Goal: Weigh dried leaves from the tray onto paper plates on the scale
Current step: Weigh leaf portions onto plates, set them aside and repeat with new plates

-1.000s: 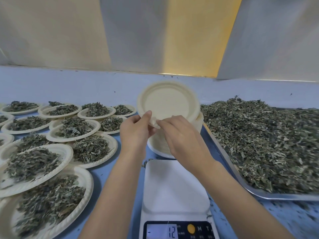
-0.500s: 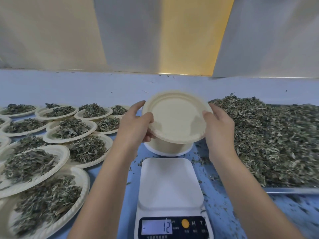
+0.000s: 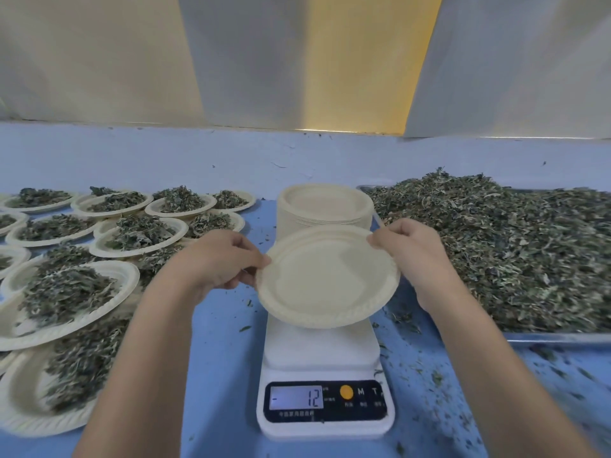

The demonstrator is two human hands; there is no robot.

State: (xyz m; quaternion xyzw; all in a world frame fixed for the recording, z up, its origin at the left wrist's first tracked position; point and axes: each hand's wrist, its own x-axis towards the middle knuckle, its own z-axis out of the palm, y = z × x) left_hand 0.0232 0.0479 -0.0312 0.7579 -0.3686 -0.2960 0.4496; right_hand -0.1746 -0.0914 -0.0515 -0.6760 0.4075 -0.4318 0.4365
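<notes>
An empty cream paper plate (image 3: 325,279) hangs just above the white scale (image 3: 322,350), tilted a little toward me. My left hand (image 3: 220,262) pinches its left rim and my right hand (image 3: 410,249) pinches its right rim. The scale's display (image 3: 296,397) reads minus 12. Behind the plate stands a stack of empty paper plates (image 3: 325,206). A metal tray (image 3: 558,337) heaped with dried green leaves (image 3: 515,246) lies to the right.
Several paper plates filled with dried leaves (image 3: 66,292) crowd the left side of the blue table (image 3: 224,375). Loose leaf crumbs (image 3: 416,355) are scattered between the scale and the tray. A pale wall rises behind the table.
The plate has come down and toward me, from above the stack to just over the scale's platform. Both hands moved with it, still holding its rims.
</notes>
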